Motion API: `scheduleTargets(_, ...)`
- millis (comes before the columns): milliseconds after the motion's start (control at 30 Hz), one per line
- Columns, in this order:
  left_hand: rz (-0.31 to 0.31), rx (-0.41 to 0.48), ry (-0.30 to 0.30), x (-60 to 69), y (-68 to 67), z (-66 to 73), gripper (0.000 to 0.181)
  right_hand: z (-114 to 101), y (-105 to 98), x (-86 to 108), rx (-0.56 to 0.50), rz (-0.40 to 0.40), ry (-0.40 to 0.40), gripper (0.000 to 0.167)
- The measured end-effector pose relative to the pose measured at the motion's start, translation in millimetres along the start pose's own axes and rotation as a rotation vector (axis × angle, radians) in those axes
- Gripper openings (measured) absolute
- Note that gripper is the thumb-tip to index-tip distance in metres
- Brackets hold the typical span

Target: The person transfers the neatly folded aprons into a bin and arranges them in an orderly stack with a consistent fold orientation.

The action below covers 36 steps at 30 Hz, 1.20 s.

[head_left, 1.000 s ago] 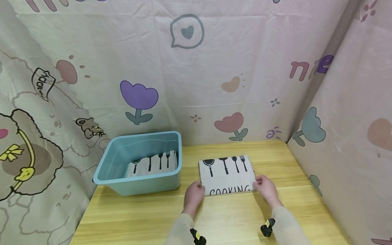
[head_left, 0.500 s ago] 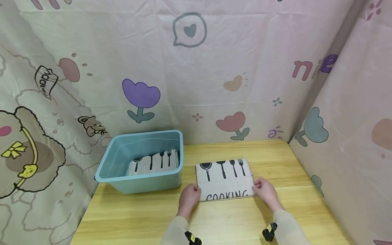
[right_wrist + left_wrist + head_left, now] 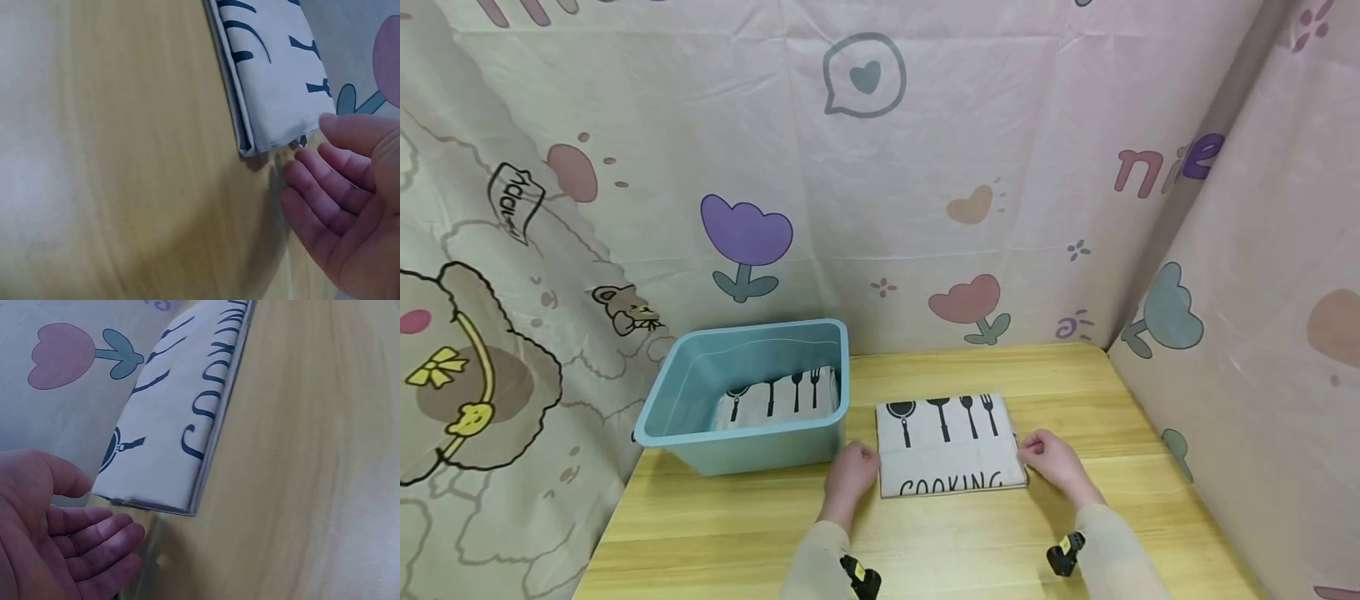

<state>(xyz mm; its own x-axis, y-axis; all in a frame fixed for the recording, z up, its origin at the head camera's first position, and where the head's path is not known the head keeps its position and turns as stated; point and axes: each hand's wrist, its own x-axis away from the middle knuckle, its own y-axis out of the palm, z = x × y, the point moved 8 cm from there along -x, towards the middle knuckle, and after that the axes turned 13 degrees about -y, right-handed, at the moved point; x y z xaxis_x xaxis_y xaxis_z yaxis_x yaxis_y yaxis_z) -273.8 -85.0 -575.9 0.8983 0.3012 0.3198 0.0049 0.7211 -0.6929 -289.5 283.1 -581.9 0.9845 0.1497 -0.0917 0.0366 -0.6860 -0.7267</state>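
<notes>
A folded white cloth (image 3: 951, 458) printed with utensils and the word COOKING lies flat on the wooden table. Just off its left edge is my left hand (image 3: 852, 475); in the left wrist view that hand (image 3: 75, 531) has its fingers loosely bent, with nothing between them, near the cloth's corner (image 3: 156, 481). At the other side, my right hand (image 3: 1056, 462) is by the right edge. The right wrist view shows this hand (image 3: 350, 194) relaxed, thumb and fingers apart around the cloth's edge (image 3: 281, 119), holding nothing; whether the thumb touches it I cannot tell.
A blue plastic bin (image 3: 767, 450) stands at the left of the table (image 3: 970, 550), with another printed folded cloth (image 3: 782, 400) inside. Patterned curtains (image 3: 880, 192) hang behind the table and on both sides. A small black device is strapped at each wrist.
The cloth has shifted slightly left and toward the front edge. My left hand has let go of its left edge and moved left; my right hand has loosened from the right edge.
</notes>
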Motion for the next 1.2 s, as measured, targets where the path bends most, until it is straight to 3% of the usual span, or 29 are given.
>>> scheduleTargets(233, -0.006, 0.071, 0.023, -7.7, 2.5, 11.4, 0.042, -3, 0, -15.0, -0.009, 0.022, -0.013, 0.042)
scheduleTargets(433, -0.033, 0.125, -0.029, -16.5, 10.5, 14.8, 0.053, -13, 5, -26.6, 0.007, 0.009, -0.008, 0.049)
scheduleTargets(767, -0.071, 0.182, -0.072, -22.0, 16.6, 18.3, 0.053, -13, 15, -34.5, 0.023, 0.021, 0.026, 0.039)
scheduleTargets(867, -0.065, 0.186, -0.070, -21.9, 17.2, 19.5, 0.049, -12, 16, -35.5, 0.021, 0.019, 0.066, 0.038)
scheduleTargets(1033, -0.049, 0.222, -0.083, -23.7, 18.0, 19.9, 0.024, -11, 18, -37.6, -0.004, 0.006, 0.123, 0.038)
scheduleTargets(1200, -0.050, 0.315, -0.102, -27.3, 19.6, 16.3, 0.013, -9, 20, -39.8, -0.004, 0.015, 0.132, 0.036)
